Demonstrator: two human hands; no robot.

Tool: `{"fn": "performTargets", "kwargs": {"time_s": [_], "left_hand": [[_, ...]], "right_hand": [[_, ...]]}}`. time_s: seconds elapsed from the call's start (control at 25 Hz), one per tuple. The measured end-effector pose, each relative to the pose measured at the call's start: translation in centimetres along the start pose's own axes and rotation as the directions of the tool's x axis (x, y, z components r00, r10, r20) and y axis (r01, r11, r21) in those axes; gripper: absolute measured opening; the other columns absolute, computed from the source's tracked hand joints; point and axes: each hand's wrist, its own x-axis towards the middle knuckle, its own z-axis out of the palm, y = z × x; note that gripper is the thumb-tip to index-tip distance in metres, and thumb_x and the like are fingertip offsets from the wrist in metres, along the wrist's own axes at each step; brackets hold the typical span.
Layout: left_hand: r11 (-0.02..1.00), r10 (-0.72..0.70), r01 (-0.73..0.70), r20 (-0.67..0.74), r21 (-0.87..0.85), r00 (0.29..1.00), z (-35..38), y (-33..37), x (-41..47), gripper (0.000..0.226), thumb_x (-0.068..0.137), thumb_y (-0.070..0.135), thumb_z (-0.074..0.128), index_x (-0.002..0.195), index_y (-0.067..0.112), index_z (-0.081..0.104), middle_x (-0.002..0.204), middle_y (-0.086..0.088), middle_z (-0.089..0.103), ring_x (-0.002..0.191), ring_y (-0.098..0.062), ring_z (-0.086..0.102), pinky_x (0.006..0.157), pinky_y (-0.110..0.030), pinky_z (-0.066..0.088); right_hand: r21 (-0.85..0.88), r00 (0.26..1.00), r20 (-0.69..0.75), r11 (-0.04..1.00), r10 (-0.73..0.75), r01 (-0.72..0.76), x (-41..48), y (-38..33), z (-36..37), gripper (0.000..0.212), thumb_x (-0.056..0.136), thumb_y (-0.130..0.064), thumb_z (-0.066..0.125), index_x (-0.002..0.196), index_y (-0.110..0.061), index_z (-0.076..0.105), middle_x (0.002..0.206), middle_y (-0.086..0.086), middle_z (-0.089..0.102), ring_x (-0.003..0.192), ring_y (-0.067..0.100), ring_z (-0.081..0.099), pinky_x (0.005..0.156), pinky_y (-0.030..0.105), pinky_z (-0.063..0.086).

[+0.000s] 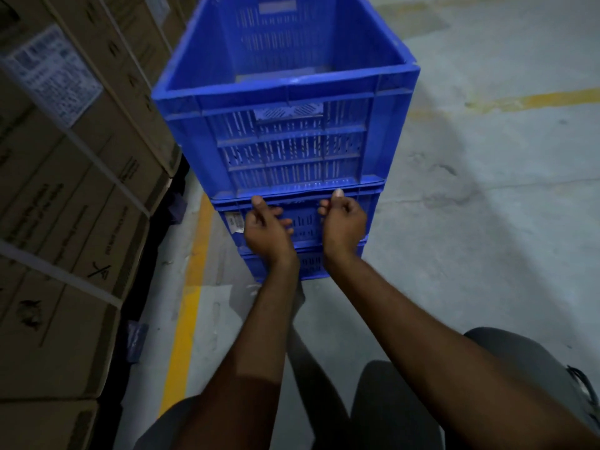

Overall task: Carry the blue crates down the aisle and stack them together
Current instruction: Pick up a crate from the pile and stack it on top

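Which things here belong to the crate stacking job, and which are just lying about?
Job: top crate, middle crate, bottom crate, left hand and right hand, both gripping the middle crate.
Lying about: cardboard boxes, white label on one box, yellow floor line.

blue slotted crates, brown cartons, yellow floor stripe.

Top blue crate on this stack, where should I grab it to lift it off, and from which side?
Probably by the handle slot under the rim on the near end wall of the top blue crate. The far wall shows a matching slot. Stand on the open floor to its right, since the cardboard boxes crowd its left side.
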Motion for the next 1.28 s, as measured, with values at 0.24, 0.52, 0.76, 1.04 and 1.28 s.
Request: {"fn": "performTargets", "kwargs": {"time_s": [0.24, 0.52, 0.76, 1.04, 1.28], "left_hand": [[0.998, -0.061, 0.059, -0.112, -0.022, 0.992, 0.1, 1.1, -0.8, 0.048, 0.089, 0.052, 0.069, 0.090, 0.004, 0.062, 0.066, -0.004, 0.068, 0.045, -0.014, 0.064, 0.038, -0.026, 0.050], [0.951, -0.310, 0.309, -0.048, -0.034, 0.950, 0.4, 5.2, -0.3, 0.019, 0.098, 0.021, 0.064, 0.094, 0.002, 0.066, 0.078, -0.009, 0.072, 0.056, -0.010, 0.072, 0.048, -0.023, 0.054], [0.817, -0.576, 0.576, 0.035, 0.013, 0.817, 0.6, 9.9, -0.8, 0.011, 0.104, 0.012, 0.051, 0.106, 0.002, 0.056, 0.102, -0.017, 0.068, 0.064, -0.012, 0.073, 0.068, -0.033, 0.063], [0.757, -0.638, 0.621, 0.025, 0.204, 0.769, -0.3, 24.0, -6.4, 0.013, 0.095, 0.002, 0.060, 0.090, 0.013, 0.061, 0.088, -0.010, 0.067, 0.070, -0.021, 0.062, 0.048, -0.019, 0.052], [0.795, -0.451, 0.096, 0.477, 0.599, 0.754, 3.0, 39.6, -17.0, 0.012, 0.089, 0.014, 0.067, 0.097, 0.023, 0.066, 0.093, -0.001, 0.073, 0.085, -0.017, 0.069, 0.079, -0.034, 0.055]], "right_hand": [[0.024, 0.991, -0.099, 0.996, 0.090, -0.088, 0.0, -0.5, 0.7, 0.039, 0.092, -0.048, 0.063, 0.073, -0.015, 0.068, 0.072, 0.002, 0.074, 0.068, 0.015, 0.069, 0.072, 0.041, 0.059], [0.005, 0.930, -0.087, 0.933, 0.358, -0.359, 0.8, -4.7, 1.4, 0.036, 0.092, -0.032, 0.070, 0.063, -0.011, 0.063, 0.058, 0.003, 0.070, 0.054, 0.016, 0.063, 0.063, 0.038, 0.055], [-0.003, 0.814, -0.003, 0.814, 0.581, -0.581, 0.4, -9.4, 0.6, 0.028, 0.097, -0.013, 0.064, 0.071, -0.010, 0.056, 0.062, 0.007, 0.062, 0.055, 0.021, 0.058, 0.059, 0.037, 0.056], [-0.222, 0.684, 0.083, 0.682, 0.725, -0.697, -1.2, -24.8, -5.5, 0.009, 0.096, -0.003, 0.056, 0.093, -0.008, 0.063, 0.076, 0.009, 0.066, 0.061, 0.016, 0.062, 0.047, 0.021, 0.053], [-0.426, 0.808, 0.291, 0.825, 0.513, -0.371, -5.4, -44.8, -14.9, 0.009, 0.095, -0.020, 0.064, 0.096, -0.012, 0.069, 0.094, 0.006, 0.075, 0.078, 0.016, 0.068, 0.069, 0.029, 0.051]]}}
